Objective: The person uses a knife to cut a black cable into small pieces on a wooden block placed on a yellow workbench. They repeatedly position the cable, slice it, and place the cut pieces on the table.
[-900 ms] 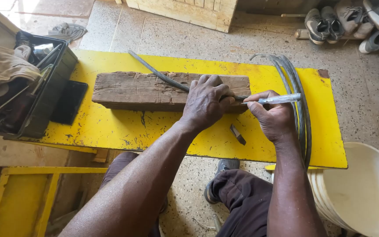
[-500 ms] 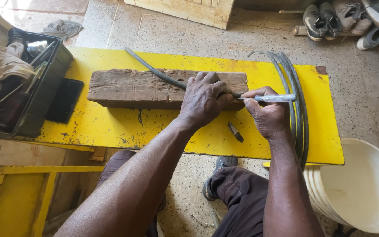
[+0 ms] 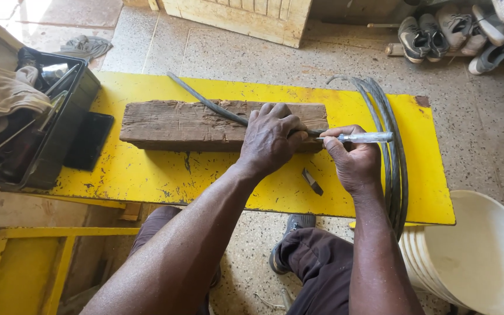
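Note:
A weathered wooden block (image 3: 182,125) lies on a yellow bench top (image 3: 147,175). A dark cable (image 3: 205,102) runs across the block from the upper left. My left hand (image 3: 272,140) presses down on the cable at the block's right end, fingers curled over it. My right hand (image 3: 354,160) grips a screwdriver with a clear handle (image 3: 364,137), its tip pointing left toward my left hand's fingers. The cable end under the left hand is hidden.
A coil of grey cable (image 3: 393,157) hangs over the bench's right side. A small dark blade (image 3: 311,181) lies on the bench. A black toolbox with rags (image 3: 27,125) and a dark phone (image 3: 90,140) sit left. A white bucket (image 3: 485,256) stands lower right; shoes (image 3: 456,29) beyond.
The view has shifted slightly. Both hands stay on the cable end and the screwdriver, with hardly any visible movement.

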